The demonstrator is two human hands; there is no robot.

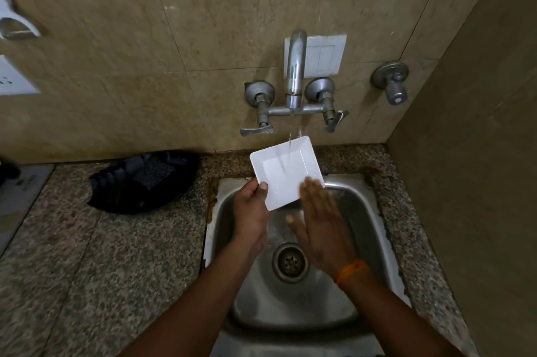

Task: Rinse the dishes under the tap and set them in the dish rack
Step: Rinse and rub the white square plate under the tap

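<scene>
While tap (295,72) runs, left hand (251,211) grips one plate (282,173).

Home kitchen: steel sink (374,211) in granite counter (116,255), wall tap (295,72), tiled wall (145,22).

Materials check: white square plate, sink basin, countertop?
White square plate: glossy white, likely glazed ceramic or melamine; the look leaves it open. Sink basin: brushed stainless steel, judging by dull grey reflections. Countertop: speckled brown-grey, polished, apparently granite.
</scene>
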